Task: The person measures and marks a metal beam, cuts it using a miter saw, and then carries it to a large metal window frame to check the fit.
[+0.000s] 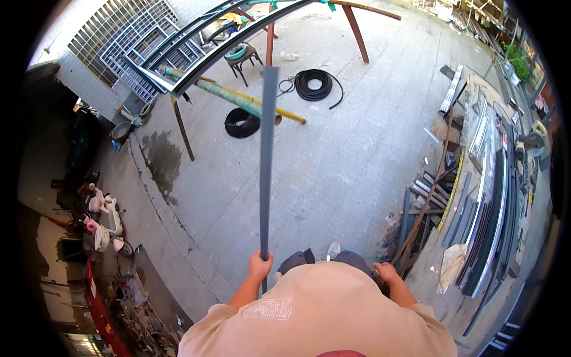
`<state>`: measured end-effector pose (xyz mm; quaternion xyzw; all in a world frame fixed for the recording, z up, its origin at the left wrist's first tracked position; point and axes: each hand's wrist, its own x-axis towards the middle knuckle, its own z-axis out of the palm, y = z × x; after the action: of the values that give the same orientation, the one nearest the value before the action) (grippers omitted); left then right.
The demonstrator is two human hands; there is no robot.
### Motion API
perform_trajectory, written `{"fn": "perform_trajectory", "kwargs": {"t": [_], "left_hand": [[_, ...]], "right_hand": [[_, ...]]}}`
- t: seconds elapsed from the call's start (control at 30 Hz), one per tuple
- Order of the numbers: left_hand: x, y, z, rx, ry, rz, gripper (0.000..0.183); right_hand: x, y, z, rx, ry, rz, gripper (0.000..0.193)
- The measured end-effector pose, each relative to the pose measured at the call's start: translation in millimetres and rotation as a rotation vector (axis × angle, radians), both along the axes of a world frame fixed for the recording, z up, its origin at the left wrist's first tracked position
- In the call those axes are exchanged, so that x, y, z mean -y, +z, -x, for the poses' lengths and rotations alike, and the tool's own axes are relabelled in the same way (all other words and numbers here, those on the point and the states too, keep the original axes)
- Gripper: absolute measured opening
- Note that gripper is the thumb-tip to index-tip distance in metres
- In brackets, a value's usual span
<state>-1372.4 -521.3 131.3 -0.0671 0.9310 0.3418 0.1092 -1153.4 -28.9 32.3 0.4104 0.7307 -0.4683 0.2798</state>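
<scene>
A long, dark grey metal profile [267,160] stretches forward from my left side, its far end near the trestle. My left hand [260,266] is closed around its near part. At my right hip, my right hand [388,273] has its fingers curled around something small with a bit of yellow showing. Most of that item is hidden, so its kind cannot be told. Ahead and to the left, a large dark frame [229,47] lies across trestle supports, including a greenish pipe [223,95] and brown legs.
Two coils of black hose or cable, one nearer [242,123] and one farther [313,85], lie on the concrete. A stool [242,58] bears a green basin. Metal profiles [491,202] and scrap line the right side, with a cut-off saw [532,143]. A pink-white scooter [107,220] stands left.
</scene>
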Motion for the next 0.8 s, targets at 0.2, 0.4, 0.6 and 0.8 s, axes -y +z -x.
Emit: {"fn": "perform_trajectory", "kwargs": {"t": [0.2, 0.4, 0.6, 0.8], "left_hand": [[-69.9, -21.6, 77.6, 0.06, -0.168, 0.009, 0.034], [-150.1, -26.9, 178.9, 0.15, -0.26, 0.012, 0.038], [-224.5, -49.1, 284.0, 0.182, -0.233, 0.046, 0.038], [-291.6, -43.2, 368.3, 0.124, -0.197, -0.014, 0.034]], "right_hand": [[-79.0, 53.9, 193.2, -0.276, -0.084, -0.085, 0.051], [-135.3, 45.1, 323.2, -0.374, -0.084, -0.013, 0.051], [-192.4, 6.2, 277.5, -0.077, -0.239, 0.177, 0.043], [-270.2, -60.7, 147.4, 0.02, 0.116, -0.023, 0.035]]}}
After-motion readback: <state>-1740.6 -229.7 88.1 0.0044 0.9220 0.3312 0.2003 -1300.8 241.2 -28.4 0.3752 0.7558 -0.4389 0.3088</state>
